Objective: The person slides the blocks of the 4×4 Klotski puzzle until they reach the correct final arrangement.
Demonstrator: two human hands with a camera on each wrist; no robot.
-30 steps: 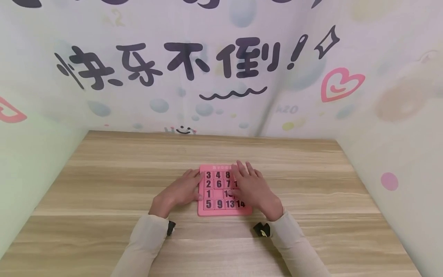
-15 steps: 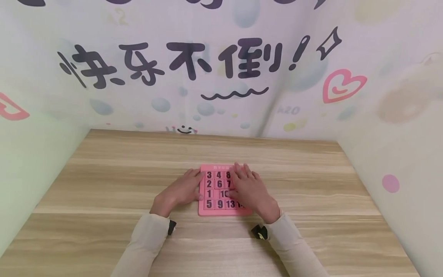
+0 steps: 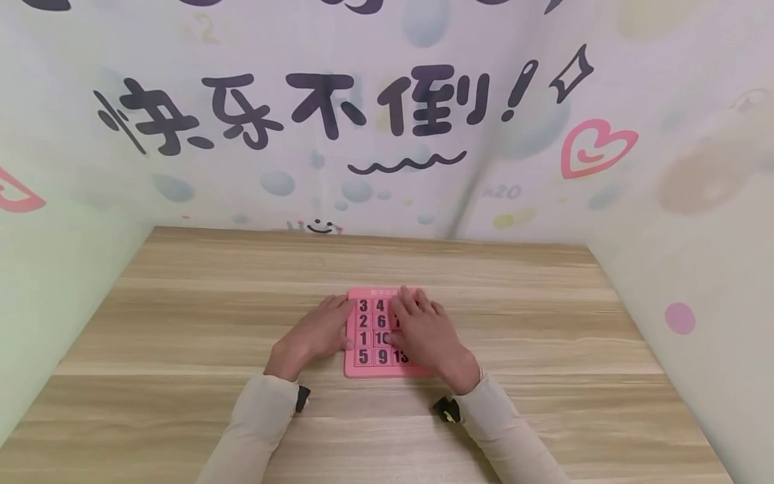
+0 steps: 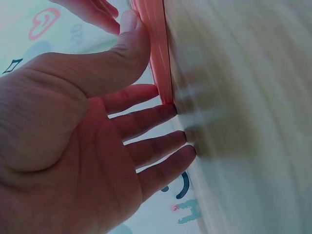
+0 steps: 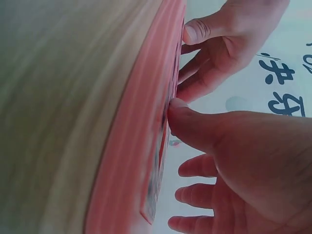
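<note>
A pink number sliding puzzle [image 3: 387, 371] lies flat on the table, its tiles printed with black numbers. My left hand [image 3: 320, 331] rests along its left edge. In the left wrist view the left thumb [image 4: 131, 44] touches the puzzle's side [image 4: 158, 53], and the other fingers reach out fairly straight. Over the right half of the puzzle spreads my right hand [image 3: 426, 336], covering the right-hand tiles. The right thumb [image 5: 187, 124] presses the tile face, by the 10 tile [image 3: 380, 338] in the head view. That tile sits between 1 and my hand.
The wood-grain table [image 3: 181, 302] extends around the puzzle. A white printed cloth [image 3: 242, 195] with dark writing stands behind it, and pale panels close off both sides. Each wrist carries a black device, such as the one at the right cuff [image 3: 447, 409].
My right hand has moved left across the puzzle, and the 10 tile has slid left into the gap beside 1. The left hand has stayed at the left edge.
</note>
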